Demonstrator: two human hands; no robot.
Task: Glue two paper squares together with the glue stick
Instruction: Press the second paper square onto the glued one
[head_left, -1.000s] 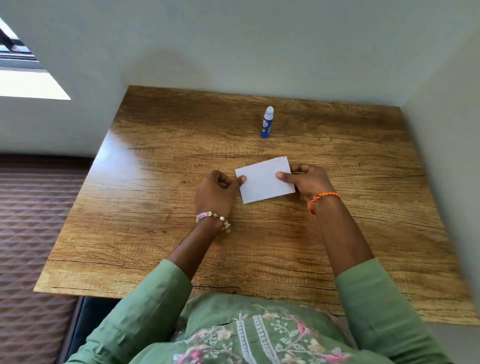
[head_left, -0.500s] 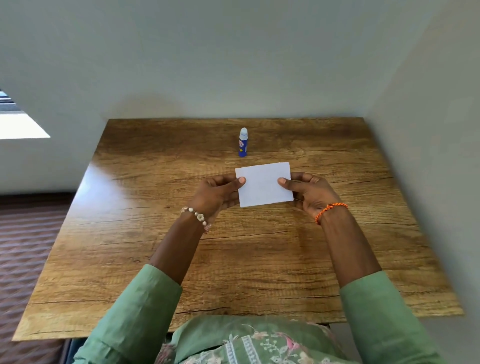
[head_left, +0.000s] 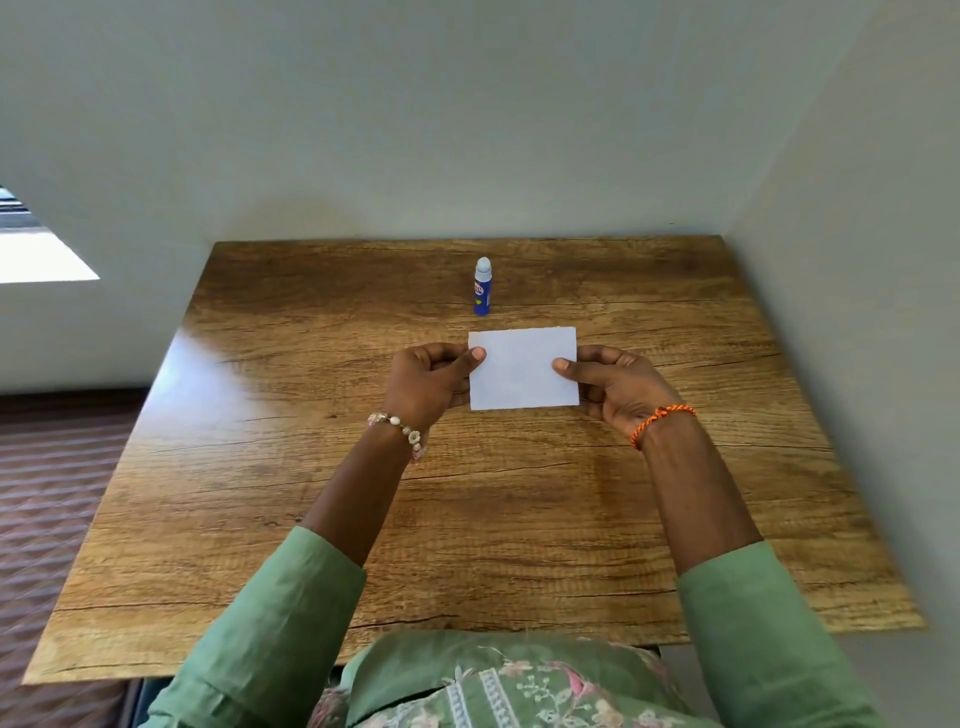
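Observation:
A white paper piece (head_left: 522, 369) is held up above the wooden table (head_left: 260, 467), facing me. My left hand (head_left: 428, 387) pinches its left edge with thumb on top. My right hand (head_left: 615, 387) pinches its right edge the same way. I cannot tell whether it is one sheet or two stacked. A blue glue stick (head_left: 482, 287) with a pale cap stands upright on the table just beyond the paper, apart from both hands.
The table sits in a corner, with a wall behind it and a wall (head_left: 857, 260) close on the right. A patterned floor (head_left: 47, 493) lies to the left. My green sleeves cover the table's near edge.
The paper has been lifted off the table and now faces me, held by both hands. The view has tilted up and levelled, so the glue stick appears closer to the paper.

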